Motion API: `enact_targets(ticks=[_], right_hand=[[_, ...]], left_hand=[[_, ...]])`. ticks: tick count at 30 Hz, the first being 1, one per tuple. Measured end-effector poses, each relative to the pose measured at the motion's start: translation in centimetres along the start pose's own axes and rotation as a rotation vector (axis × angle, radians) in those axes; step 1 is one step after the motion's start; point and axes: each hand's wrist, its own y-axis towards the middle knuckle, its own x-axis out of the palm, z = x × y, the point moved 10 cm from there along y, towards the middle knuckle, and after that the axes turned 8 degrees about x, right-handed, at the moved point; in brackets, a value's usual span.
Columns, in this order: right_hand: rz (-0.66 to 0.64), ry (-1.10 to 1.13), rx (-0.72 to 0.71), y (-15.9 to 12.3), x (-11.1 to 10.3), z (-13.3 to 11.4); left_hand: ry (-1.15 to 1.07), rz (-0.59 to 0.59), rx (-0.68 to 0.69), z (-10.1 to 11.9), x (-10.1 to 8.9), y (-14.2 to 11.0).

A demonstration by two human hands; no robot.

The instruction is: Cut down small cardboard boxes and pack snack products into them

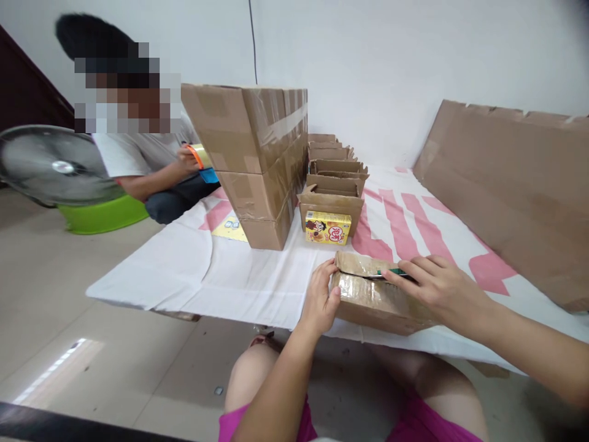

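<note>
While your left hand (321, 298) braces the left end of the taped cardboard box (381, 304), thumb on the near face and fingers wrapped over the far edge, your right hand (430, 279) pinches a green-handled cutter (391, 271), its metal edge lying in the dark slit along the top. Box sits at the near edge of the cloth-covered table (248, 282), right above your knees. Reads as a cutting step: seam partly parted, rest of it hidden under your right hand, so can't tell how far the slit runs. Next move calls for a shallow blade, a firm brace and left fingers out of the blade's line; go deep and you could nick whatever's inside. Around you: yellow printed carton (328, 228) just behind the box, leaning on the front one of a row of open boxes (334, 199). Tall stack of sealed boxes (262, 166) to the left of that row, big cardboard panel (501, 202) on the right. Co-worker (138, 159) beyond the stack holds a tape dispenser (202, 161). Main obstruction: the yellow carton and that row limit room behind your box.
</note>
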Motion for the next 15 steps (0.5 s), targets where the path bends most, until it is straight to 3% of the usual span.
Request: enact_targets(ticks=[7,15], right_hand=[[-0.014,-0.001,0.033,-2.3,-0.5,1.4],[0.014,-0.039,0.018,-1.7,-0.5,0.6]], left_hand=[[-0.010,-0.001,-0.021,-0.6,0.1,-0.3],[-0.046,0.007,-0.042,-1.2,0.4,-0.5]])
